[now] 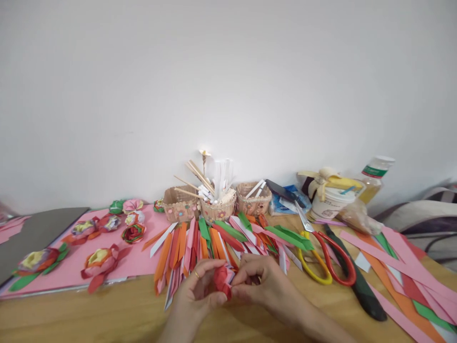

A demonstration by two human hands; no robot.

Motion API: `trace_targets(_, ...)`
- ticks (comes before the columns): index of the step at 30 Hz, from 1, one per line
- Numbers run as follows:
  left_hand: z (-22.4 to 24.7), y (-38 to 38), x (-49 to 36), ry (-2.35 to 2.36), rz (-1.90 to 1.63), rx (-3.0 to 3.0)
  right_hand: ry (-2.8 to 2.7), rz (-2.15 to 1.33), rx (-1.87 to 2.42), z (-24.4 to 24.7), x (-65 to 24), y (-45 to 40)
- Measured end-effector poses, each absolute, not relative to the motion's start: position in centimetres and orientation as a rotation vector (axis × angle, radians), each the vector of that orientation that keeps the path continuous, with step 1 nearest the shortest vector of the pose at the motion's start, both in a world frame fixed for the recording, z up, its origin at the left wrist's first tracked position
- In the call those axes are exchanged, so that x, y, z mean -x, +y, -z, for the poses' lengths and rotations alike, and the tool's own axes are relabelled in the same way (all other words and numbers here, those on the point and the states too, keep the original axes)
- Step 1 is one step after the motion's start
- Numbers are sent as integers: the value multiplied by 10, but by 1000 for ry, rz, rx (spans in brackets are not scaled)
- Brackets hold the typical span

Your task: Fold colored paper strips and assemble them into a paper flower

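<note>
Over the front of the wooden table, my left hand [204, 286] is closed around a small red and pink folded paper flower [222, 280]. My right hand [254, 281] pinches the flower's right edge between thumb and fingertips; the exact spot is partly hidden by the fingers. Just behind both hands lies a spread pile of folded paper strips [182, 245] in orange, pink, red, white and green. To the left, several finished paper flowers [99, 262] rest on pink paper sheets [143, 259].
Scissors with red and yellow handles [344, 259] and a dark green long-handled tool [364, 293] lie right of my hands. Flat paper strips [403, 267] cover the far right. Small woven baskets [181, 204], a paper cup [330, 205] and a bottle [373, 178] stand along the wall.
</note>
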State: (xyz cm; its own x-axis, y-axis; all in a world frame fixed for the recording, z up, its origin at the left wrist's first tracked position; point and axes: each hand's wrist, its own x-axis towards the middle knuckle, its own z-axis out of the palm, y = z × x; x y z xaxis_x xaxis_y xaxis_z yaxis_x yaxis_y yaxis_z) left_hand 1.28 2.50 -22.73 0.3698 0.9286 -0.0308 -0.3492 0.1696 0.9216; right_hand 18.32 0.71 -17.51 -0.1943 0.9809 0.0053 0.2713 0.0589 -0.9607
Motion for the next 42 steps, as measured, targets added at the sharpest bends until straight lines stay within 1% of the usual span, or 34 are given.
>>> trace_targets(8, 225, 26, -14, 634, -1023, -951, -1670, -1102, 1313, 171, -183, 6)
trace_targets(12, 221, 26, -14, 623, -992, -879, -1787, -1059, 1252, 164, -184, 6)
trace_targets(20, 215, 26, -12, 619, -966, -806, -1838, -1131, 1232, 159, -187, 8)
trace_targets(24, 214, 25, -13, 603, -965, -798, -1836, -1088, 1239, 162, -188, 8)
trace_targets(27, 216, 25, -13, 583, -980, -820, -1897, -935, 1299, 165, -185, 7)
trace_targets(30, 219, 26, -14, 585, -994, -841, -1954, -665, 1335, 169, -180, 5)
trace_targets(33, 219, 27, -14, 600, -986, -829, -1981, -405, 1270, 174, -176, 2)
trace_targets(35, 219, 27, -14, 606, -994, -816, -1983, -338, 1217, 176, -174, 0)
trace_targets(42, 218, 27, -14, 615, -1009, -815, -1923, -575, 1268, 174, -175, 3)
